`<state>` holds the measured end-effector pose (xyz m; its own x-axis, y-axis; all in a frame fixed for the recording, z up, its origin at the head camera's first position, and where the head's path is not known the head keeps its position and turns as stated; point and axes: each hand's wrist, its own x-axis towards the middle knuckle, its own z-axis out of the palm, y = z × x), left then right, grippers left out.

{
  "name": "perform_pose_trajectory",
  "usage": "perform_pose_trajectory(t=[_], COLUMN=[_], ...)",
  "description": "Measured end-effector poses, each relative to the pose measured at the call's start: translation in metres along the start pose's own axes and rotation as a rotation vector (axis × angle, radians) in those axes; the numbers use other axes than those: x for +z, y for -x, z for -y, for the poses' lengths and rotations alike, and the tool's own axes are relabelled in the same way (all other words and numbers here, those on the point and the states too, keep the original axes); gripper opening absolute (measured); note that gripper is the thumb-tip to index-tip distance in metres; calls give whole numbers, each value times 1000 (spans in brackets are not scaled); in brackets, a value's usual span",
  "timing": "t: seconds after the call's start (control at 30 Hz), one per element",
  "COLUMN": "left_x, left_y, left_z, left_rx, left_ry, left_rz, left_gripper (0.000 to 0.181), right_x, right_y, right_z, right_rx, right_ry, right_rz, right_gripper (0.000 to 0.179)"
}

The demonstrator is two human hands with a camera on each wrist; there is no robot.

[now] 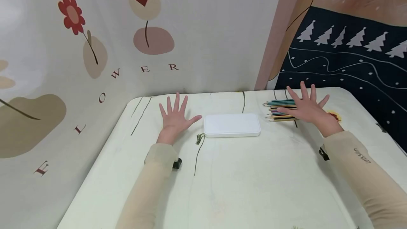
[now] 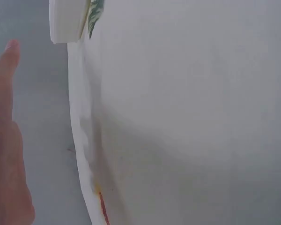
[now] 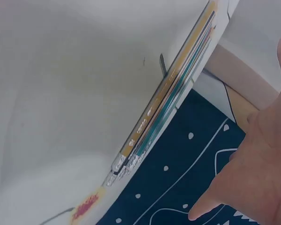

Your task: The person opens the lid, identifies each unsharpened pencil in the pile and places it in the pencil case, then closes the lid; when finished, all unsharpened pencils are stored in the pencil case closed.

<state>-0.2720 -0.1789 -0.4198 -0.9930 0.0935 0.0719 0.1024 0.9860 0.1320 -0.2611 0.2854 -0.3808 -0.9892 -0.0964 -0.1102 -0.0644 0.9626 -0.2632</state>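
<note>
In the head view a white rectangular box with rounded corners [image 1: 232,125] lies on the table between the two hands. My left hand [image 1: 175,118], fingers spread, is just left of it and holds nothing. Over the right part of a row of colored pencils [image 1: 279,111] is my right hand [image 1: 306,107], also spread wide; it hides their right ends. The right wrist view shows those pencils [image 3: 168,89] lying side by side, apart from the hand [image 3: 257,164]. A corner of the box [image 2: 69,21] appears in the left wrist view, above the thumb side of the left hand [image 2: 7,140].
A pale cloth with printed stems and flowers covers the table [image 1: 241,179]. Behind stands a white curtain [image 1: 216,34] with flower prints and letters. At the right hangs a dark cloth [image 1: 343,59] with white trees. Black clips or straps [image 1: 177,163] show by the wrists.
</note>
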Motion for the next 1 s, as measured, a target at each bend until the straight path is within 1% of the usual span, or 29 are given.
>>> perform_pose_trajectory(t=[0.2,0.4,0.57,0.7,0.8,1.0], left_x=[-2,0,6,9,10,15], left_y=[2,3,4,5,7,8], left_z=[-6,-13,-15,-18,-22,-27], left_rx=[5,12,52,72,88,177], left_ry=[52,127,166,272,377,511], left_rz=[60,114,149,178,200,228], left_gripper=[103,102,103,105,106,108], right_x=[5,8,12,15,18,21], right_y=[-3,-1,-2,-4,-5,-6], right_z=[1,6,11,15,19,28], right_rx=[5,-1,-9,-32,-57,-96], right_ry=[3,-11,-12,-42,-84,-181], right_rz=[23,43,47,54,67,124], right_gripper=[105,108,110,109,108,105])
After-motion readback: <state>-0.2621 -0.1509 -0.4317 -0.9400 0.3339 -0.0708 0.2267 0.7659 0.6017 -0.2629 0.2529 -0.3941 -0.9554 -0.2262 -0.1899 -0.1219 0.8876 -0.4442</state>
